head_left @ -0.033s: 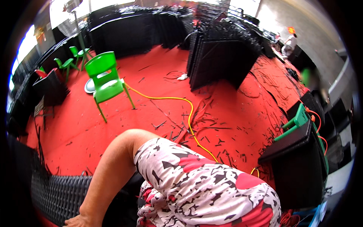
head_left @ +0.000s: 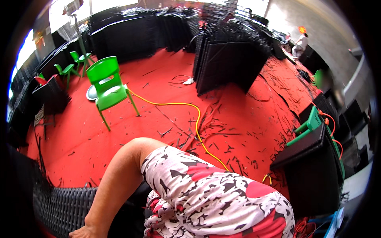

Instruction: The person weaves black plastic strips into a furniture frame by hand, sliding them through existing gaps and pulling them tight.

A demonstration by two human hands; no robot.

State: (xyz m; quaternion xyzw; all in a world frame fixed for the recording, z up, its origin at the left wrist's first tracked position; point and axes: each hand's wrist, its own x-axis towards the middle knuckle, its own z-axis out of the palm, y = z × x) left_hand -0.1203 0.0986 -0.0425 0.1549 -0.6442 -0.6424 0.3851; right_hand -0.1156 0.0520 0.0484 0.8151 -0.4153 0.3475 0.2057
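My left arm comes down from a white, black and red patterned sleeve (head_left: 206,194) toward the lower left. My left hand (head_left: 85,232) sits at the bottom edge of the picture, on or against the top of a dark woven wicker panel (head_left: 59,206). Only the back of the hand shows, so its fingers and grip stay hidden. My right hand is out of view.
A green plastic chair (head_left: 109,89) stands on the red carpet (head_left: 238,115), which is littered with black strips. A yellow cable (head_left: 190,107) runs across it. Stacked black woven panels (head_left: 228,59) stand behind, black wicker furniture (head_left: 313,170) at right, and a person (head_left: 299,41) far back.
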